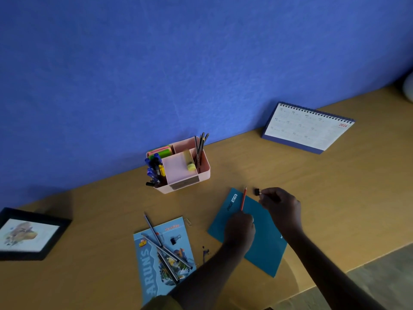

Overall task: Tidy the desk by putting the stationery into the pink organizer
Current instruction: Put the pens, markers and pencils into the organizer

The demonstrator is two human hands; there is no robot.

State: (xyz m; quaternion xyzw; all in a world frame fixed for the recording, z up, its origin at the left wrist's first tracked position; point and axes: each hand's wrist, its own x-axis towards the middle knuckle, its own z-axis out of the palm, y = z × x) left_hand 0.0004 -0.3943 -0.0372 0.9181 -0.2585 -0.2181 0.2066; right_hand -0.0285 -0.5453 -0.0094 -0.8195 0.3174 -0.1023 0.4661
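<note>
On the wooden tabletop (312, 186), close to the blue wall (156, 63), stands the pink organizer (204, 173). Its left compartment holds pens (154, 168) with blue and black caps. Behind them sit coloured sticky notes (161, 152), and some pencils (201, 144) stand upright in the back right corner. A yellow thing (190, 166) lies in the middle part; I cannot tell what it is.

Both hands work in front of the organizer, over a teal notebook (263, 249) that lies flat. The left hand (240, 229) has its fingers curled round the lower end of a red pencil (243, 199), whose tip points away toward the wall. The right hand (280, 204) is just beside it, and its fingertips pinch a black binder clip (257, 191) next to the far corner of the notebook. I cannot tell whether this clip is lifted or touches the wood.

To the left lies a light blue book (152, 278) with the word ARUN'S. Several grey pencils (165, 249) lie crossed on its cover, and a second binder clip (175, 240) is beside them. A paper clip (188, 222) rests at the book's far corner.

A 2026 desk calendar (306, 128) stands at the right, near the wall, and a framed picture (29, 233) is at the far left.
</note>
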